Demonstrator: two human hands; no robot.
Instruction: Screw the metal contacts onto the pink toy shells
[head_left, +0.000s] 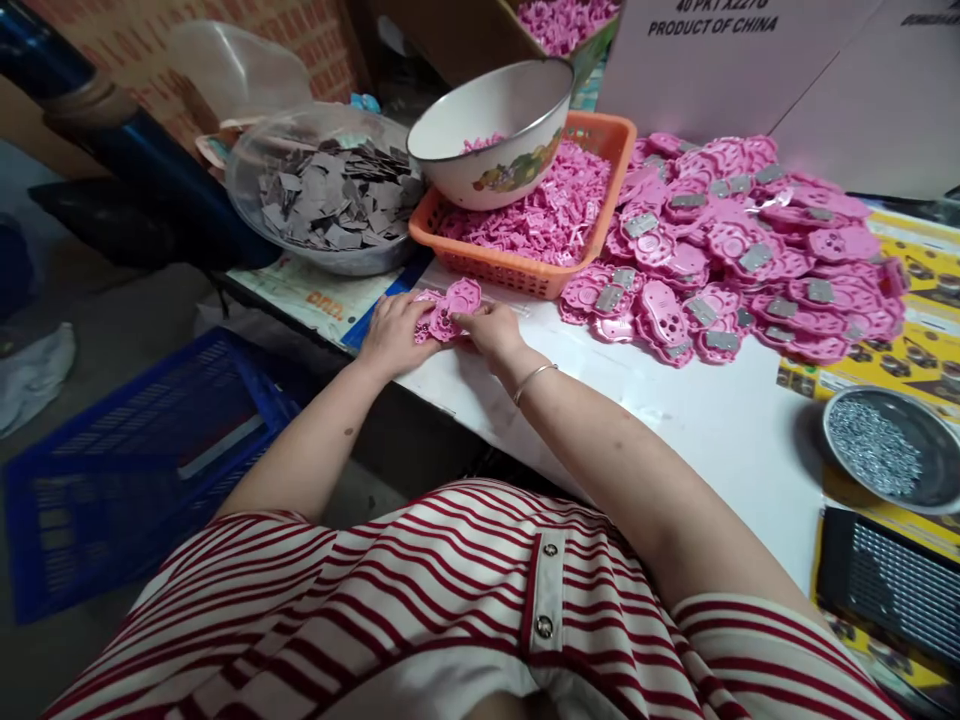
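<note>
Near the table's front edge, a pink plastic toy shell (459, 300) with small dark spots lies between both hands. My left hand (395, 333) is closed on its left side, thumb and fingertips against the plastic. From the right, my right hand (491, 330) pinches its lower right part, and a bangle circles that wrist. Whether the pink plastic is one piece or two is hard to make out. Just behind it stands an orange basket (499, 268) of small pink parts, with a flowered enamel bowl (517, 165) tilted on top.
A clear basin (247, 205) of grey square pieces is at back left. Right of the basket lies a heap of pink shells (720, 240) with grey plates. A metal bowl of screws (874, 445) and a black tray (892, 590) sit far right. A blue crate (150, 440) stands below left.
</note>
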